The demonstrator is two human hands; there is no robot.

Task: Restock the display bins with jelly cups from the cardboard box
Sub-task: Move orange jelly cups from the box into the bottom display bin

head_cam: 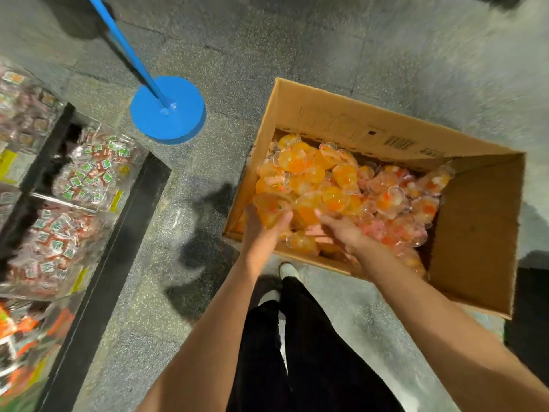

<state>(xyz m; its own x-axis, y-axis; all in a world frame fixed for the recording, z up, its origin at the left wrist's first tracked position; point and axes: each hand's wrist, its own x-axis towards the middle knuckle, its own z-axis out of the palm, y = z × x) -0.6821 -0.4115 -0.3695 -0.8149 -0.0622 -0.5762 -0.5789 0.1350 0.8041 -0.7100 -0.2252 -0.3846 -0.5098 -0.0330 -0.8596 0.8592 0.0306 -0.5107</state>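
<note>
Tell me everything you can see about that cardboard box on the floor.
The cardboard box is plain brown corrugated card, open-topped, its flaps standing up, with faint black print on the far flap. It sits on the grey speckled floor, heaped with clear jelly cups of orange and pink filling. Both hands reach in: the left hand holds cups, the right hand lies among them.

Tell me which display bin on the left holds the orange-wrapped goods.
The nearest display bin, at the bottom-left corner; the two beyond it hold red packets with green-and-white labels.
</note>
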